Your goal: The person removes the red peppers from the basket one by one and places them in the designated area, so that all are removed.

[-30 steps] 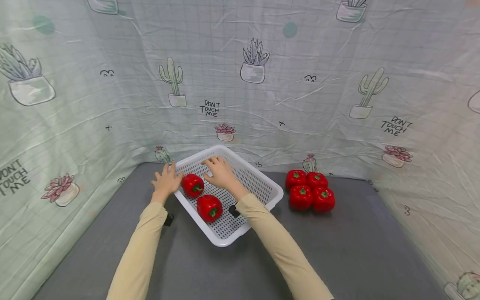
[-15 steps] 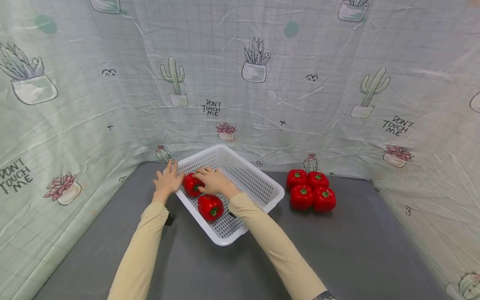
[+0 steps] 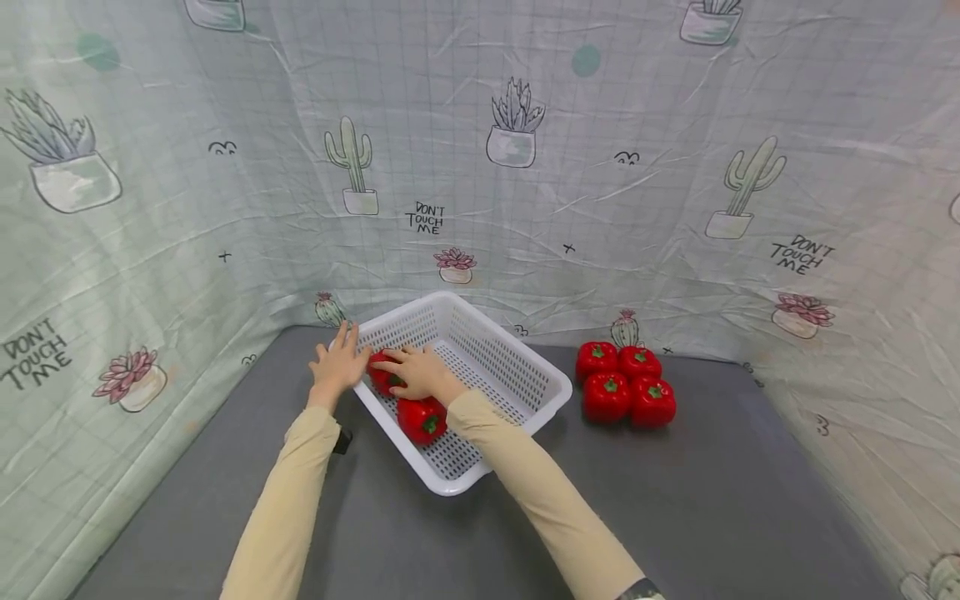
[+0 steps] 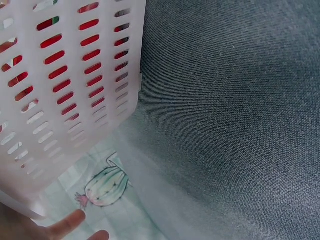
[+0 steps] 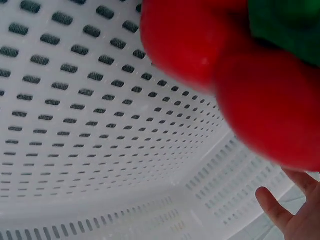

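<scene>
A white perforated plastic basket [image 3: 561,390] sits slantwise on the table. Two red bell peppers lie along its left side. My right hand [image 3: 420,372] reaches into it, fingers over the top of the farther bell pepper [image 3: 385,380] and thumb at its near side, partly hiding it. Just below that hand lies the nearer bell pepper [image 3: 420,419], its green stem facing me. My left hand [image 3: 337,367] is at the basket's left corner, fingers spread, thumb right at the rim. In the left wrist view, red shows through the slots of the basket wall [image 4: 75,75].
Several more red bell peppers [image 3: 628,385] stand in a tight cluster on the dark grey table [image 3: 720,483], right of the basket. A pale curtain [image 3: 480,208] with cactus prints hangs behind and along both sides. A black device [image 3: 342,440] shows at the left wrist.
My right hand has moved left and toward me from above the basket's middle onto the farther bell pepper. The left hand has stayed at the basket's corner.
</scene>
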The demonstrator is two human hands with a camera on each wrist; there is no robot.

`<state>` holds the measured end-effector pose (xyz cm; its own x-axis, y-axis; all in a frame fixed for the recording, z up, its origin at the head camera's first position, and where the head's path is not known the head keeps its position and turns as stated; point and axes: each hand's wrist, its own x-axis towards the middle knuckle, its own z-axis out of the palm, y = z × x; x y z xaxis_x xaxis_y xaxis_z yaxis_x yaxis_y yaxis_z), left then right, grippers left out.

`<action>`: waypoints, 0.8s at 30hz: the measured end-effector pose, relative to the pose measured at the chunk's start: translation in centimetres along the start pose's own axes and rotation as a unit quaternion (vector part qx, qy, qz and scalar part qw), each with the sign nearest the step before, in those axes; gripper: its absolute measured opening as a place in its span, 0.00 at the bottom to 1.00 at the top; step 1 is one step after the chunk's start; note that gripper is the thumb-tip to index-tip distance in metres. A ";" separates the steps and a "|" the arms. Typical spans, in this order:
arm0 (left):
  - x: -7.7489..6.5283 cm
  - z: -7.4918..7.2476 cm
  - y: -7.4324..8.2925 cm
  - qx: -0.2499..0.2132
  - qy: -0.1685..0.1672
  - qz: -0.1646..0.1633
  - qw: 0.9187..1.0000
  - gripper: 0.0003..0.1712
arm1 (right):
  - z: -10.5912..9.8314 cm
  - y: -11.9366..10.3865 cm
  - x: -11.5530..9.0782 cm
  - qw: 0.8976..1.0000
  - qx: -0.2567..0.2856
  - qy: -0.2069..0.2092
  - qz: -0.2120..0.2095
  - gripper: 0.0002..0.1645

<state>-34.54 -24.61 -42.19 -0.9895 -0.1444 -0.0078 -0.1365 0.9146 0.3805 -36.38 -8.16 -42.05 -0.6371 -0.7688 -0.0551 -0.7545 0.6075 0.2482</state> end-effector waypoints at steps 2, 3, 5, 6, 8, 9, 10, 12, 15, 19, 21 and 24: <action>0.1 0.1 0.1 -0.001 0.002 0.001 1.000 0.36 | 0.0 0.1 0.0 1.000 -0.001 0.006 0.002 0.35; 0.2 0.1 0.1 -0.001 0.004 0.002 1.000 0.36 | 0.0 0.2 0.0 1.000 -0.003 0.007 0.004 0.35; 0.2 0.1 0.3 -0.001 0.007 0.004 1.000 0.36 | -0.1 0.4 0.0 1.000 -0.005 0.008 0.007 0.34; 0.3 0.0 0.3 -0.001 0.008 0.005 1.000 0.36 | -0.1 0.5 0.0 1.000 -0.007 0.008 0.009 0.33; 0.3 -0.1 0.3 -0.004 0.008 0.006 1.000 0.36 | -0.1 0.7 0.0 1.000 -0.014 0.003 0.015 0.34; 0.4 -0.1 0.3 -0.006 0.009 0.006 1.000 0.36 | -0.2 0.8 0.0 1.000 -0.013 0.003 0.021 0.34; 0.4 -0.2 0.3 -0.010 0.009 0.006 1.000 0.36 | -0.2 0.9 -0.1 0.999 -0.016 0.002 0.028 0.35; 0.2 -0.3 0.2 -0.020 0.011 0.007 1.000 0.36 | -0.2 1.2 -0.2 0.999 -0.020 0.001 0.043 0.37; -0.2 -0.2 0.1 -0.030 0.012 0.010 0.999 0.36 | -0.1 1.5 -0.3 0.998 -0.021 0.007 0.058 0.38; -1.3 0.2 0.1 -0.021 0.012 0.015 1.000 0.39 | 0.2 1.8 -0.4 0.998 -0.010 0.021 0.058 0.38; -2.0 0.5 0.1 -0.016 0.016 0.021 1.000 0.41 | 0.3 1.8 -0.4 0.998 -0.006 0.024 0.059 0.39; -3.0 0.9 0.1 -0.004 0.030 0.035 0.999 0.43 | 0.4 1.8 -0.4 0.998 -0.007 0.018 0.066 0.40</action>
<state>-31.68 -23.75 -42.92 -0.9919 -0.1027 0.0746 -0.0663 0.9206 0.3847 -37.59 -6.68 -42.00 -0.7247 -0.6889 0.0128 -0.6619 0.7013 0.2649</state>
